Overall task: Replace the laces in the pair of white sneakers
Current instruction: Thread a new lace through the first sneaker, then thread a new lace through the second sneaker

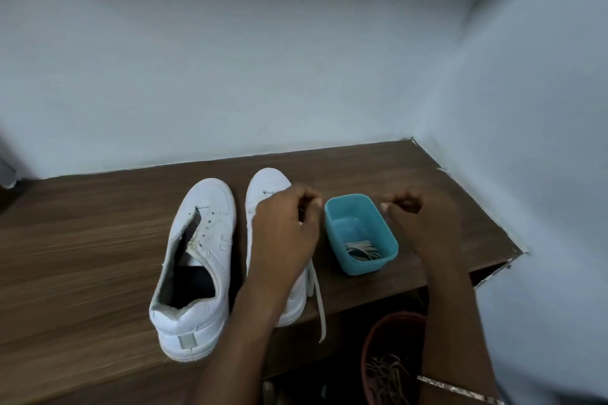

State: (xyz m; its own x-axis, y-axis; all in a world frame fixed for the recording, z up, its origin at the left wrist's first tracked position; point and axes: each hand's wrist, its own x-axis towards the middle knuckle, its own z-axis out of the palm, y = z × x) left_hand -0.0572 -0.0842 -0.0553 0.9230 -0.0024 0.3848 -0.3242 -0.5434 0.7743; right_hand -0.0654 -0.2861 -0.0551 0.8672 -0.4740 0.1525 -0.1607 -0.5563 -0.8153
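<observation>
Wooden table (82,256) bears one laceless sneaker (200,260), another sneaker (266,184), and a teal tub (365,266).

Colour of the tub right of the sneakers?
Turquoise blue tub; clearest in the head view.

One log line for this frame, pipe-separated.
unlaced sneaker: untouched | other sneaker: lace trailing off table edge, left hand over it | right hand: beside teal box | grips: unclear

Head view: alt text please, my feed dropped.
Two white sneakers stand side by side on a dark wooden table: the left sneaker is unlaced, and the left hand, fingers curled, covers the right sneaker, from which a flat white lace trails over the table edge. The right hand, also curled, is just right of a teal plastic tub holding pale flat laces.
</observation>
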